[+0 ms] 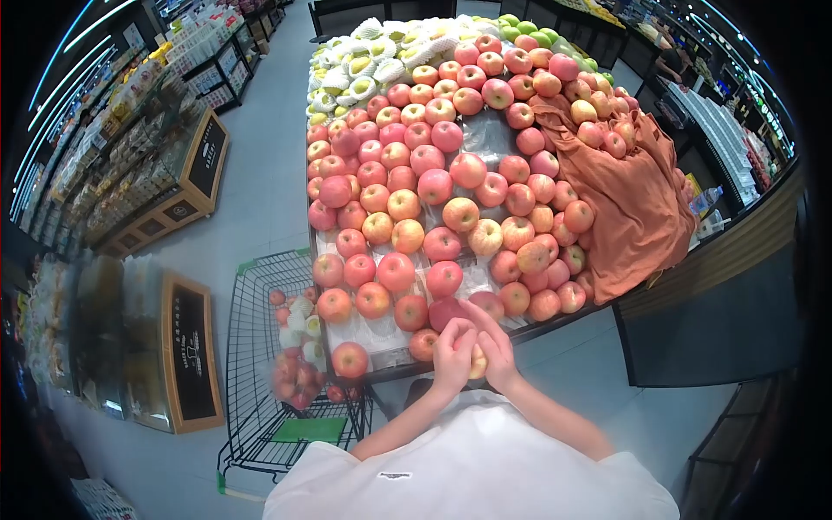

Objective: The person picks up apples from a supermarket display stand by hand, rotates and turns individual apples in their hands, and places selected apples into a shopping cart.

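Observation:
My left hand (454,354) and my right hand (494,347) meet in front of my chest, over the near edge of the apple display. Between them a yellowish apple (477,362) shows in part, with the fingers of both hands around it. Just beyond my fingertips lie red apples, one (445,314) partly behind my left hand and another (487,305) beside my right. A red-orange apple (423,345) rests close to the left of my left hand.
A wire shopping cart (251,347) with bagged fruit (299,379) stands left of the display. An orange cloth (628,208) drapes its right side. Foam-wrapped fruit (362,87) and green apples (543,40) lie at the back. Bakery shelves (192,351) stand farther left.

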A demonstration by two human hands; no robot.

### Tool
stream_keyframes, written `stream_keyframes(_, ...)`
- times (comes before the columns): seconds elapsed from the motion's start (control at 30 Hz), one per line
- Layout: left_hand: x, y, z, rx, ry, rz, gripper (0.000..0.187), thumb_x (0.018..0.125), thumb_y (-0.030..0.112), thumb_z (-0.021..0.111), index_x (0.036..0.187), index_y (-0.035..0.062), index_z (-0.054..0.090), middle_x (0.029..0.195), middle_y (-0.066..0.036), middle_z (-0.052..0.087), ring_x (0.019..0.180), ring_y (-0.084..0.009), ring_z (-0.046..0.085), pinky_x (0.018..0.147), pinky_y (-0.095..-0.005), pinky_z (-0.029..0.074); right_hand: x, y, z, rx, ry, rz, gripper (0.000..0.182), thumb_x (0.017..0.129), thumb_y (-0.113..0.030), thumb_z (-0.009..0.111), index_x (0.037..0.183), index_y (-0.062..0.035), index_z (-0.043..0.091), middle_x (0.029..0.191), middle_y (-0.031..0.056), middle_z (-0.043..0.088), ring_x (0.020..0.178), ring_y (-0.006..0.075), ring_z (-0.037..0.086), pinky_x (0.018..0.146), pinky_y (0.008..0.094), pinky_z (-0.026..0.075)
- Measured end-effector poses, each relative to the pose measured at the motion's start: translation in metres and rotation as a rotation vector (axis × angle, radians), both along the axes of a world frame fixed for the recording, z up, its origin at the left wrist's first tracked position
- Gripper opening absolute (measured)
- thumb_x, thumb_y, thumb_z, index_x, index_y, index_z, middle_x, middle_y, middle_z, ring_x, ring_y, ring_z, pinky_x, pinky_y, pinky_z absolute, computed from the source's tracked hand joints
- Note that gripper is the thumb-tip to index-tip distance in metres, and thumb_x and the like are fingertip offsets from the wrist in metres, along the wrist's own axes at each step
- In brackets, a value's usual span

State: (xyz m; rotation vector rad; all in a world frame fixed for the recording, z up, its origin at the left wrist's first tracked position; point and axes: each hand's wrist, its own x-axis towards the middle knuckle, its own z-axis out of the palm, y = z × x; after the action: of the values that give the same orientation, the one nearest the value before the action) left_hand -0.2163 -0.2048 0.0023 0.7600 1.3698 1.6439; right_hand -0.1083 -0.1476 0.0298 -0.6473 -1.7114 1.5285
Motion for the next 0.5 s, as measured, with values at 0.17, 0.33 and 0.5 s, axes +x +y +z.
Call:
stream_keyframes(0.17,0.005,0.002,0.009,0.249,0.428,-0.010,0.015,0.087,0.007,0.070,0.099,0.0011,0.067,0.095,-0.011,0.072,0.090,-0.0238,0.071,0.086,-0.0344,0.056,0.006,-0.002,-0.011,-0.740,0.312,-0.012,0.060,0.110,-0.026,0.037,0.165,-0.0019,0.034,0.163,0.0188,0.046,0.150,0.0296,0.046,0.125,0.0422,0.036)
stream_keyframes(0.33,0.006,0.019,0.040,0.574,0.767,-0.051,0.019,0.077,0.005,0.072,0.096,0.0027,0.070,0.098,-0.012,0.074,0.092,-0.0302,0.073,0.087,-0.0399,0.059,0.015,0.008,-0.010,-1.226,0.528,0.253,0.061,0.113,-0.036,0.032,0.163,-0.0013,0.035,0.157,0.0204,0.051,0.148,0.0314,0.049,0.122,0.0445,0.042)
stream_keyframes(0.5,0.019,0.046,0.030,0.508,0.831,0.094,0.016,0.079,0.010,0.071,0.094,0.0052,0.075,0.107,-0.011,0.075,0.102,-0.0318,0.073,0.090,-0.0447,0.058,0.028,0.043,-0.010,-1.265,0.342,0.002,0.037,0.113,-0.032,0.034,0.126,-0.0082,0.059,0.122,0.0066,0.065,0.113,0.0174,0.068,0.093,0.0360,0.060)
